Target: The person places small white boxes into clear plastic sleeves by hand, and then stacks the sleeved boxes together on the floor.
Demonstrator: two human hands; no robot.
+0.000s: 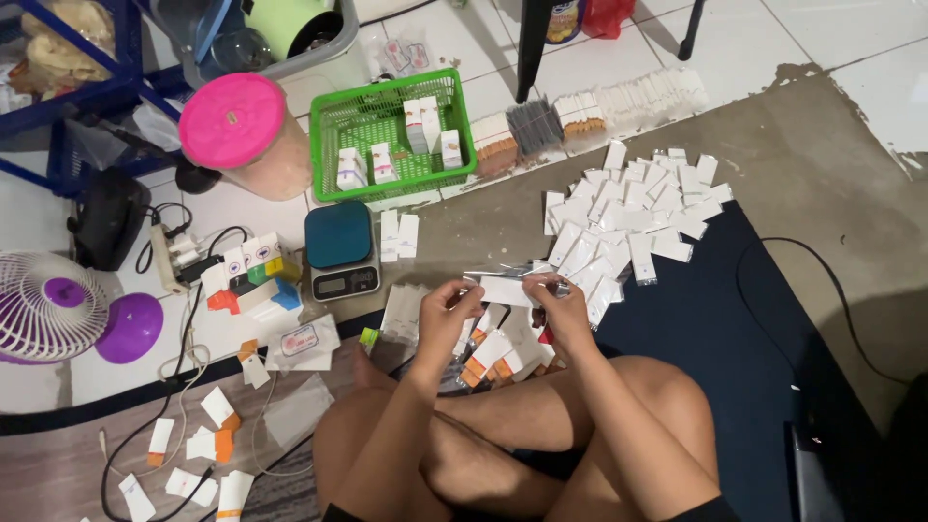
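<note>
I sit cross-legged on the floor. My left hand (447, 311) and my right hand (558, 304) together hold a small white flat packet (507, 289) in a clear sleeve, one hand at each end, above my knees. Just below the hands lies a heap of small white and orange boxes (498, 356). Beyond my right hand spreads a large pile of white sleeved packets (628, 217) on the floor and dark blue mat (715, 329).
A small digital scale (340, 249) stands ahead left, with a green basket (387, 130) of small boxes behind it. A pink-lidded jar (242, 130), a purple fan (68, 309), cables and scattered packets lie left. Rows of boxes (590, 106) line the far edge.
</note>
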